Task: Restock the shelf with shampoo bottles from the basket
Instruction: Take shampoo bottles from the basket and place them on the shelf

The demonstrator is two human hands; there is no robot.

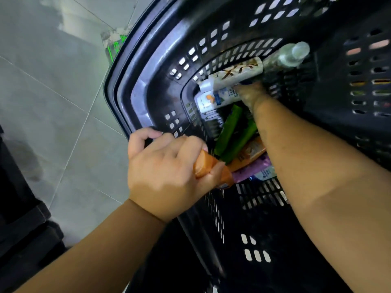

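Observation:
A black perforated plastic basket [148, 85] fills the view, with several shampoo bottles lying at its bottom. My left hand [165, 166] grips an orange bottle [205, 168] by its cap end at the basket's near wall. My right hand [251, 94] reaches deep into the basket, its fingers hidden among the bottles at a white bottle with brown print [237, 74] and a white and blue bottle [220, 98]. Two green bottles [230, 132], another orange bottle [251, 151] and a purple bottle [251, 168] lie under my right forearm. No shelf is visible.
A clear bottle with a round cap [294, 53] lies at the far end of the basket. Grey floor tiles [53, 92] lie to the left. A dark piece of furniture or crate [19, 218] stands at the lower left.

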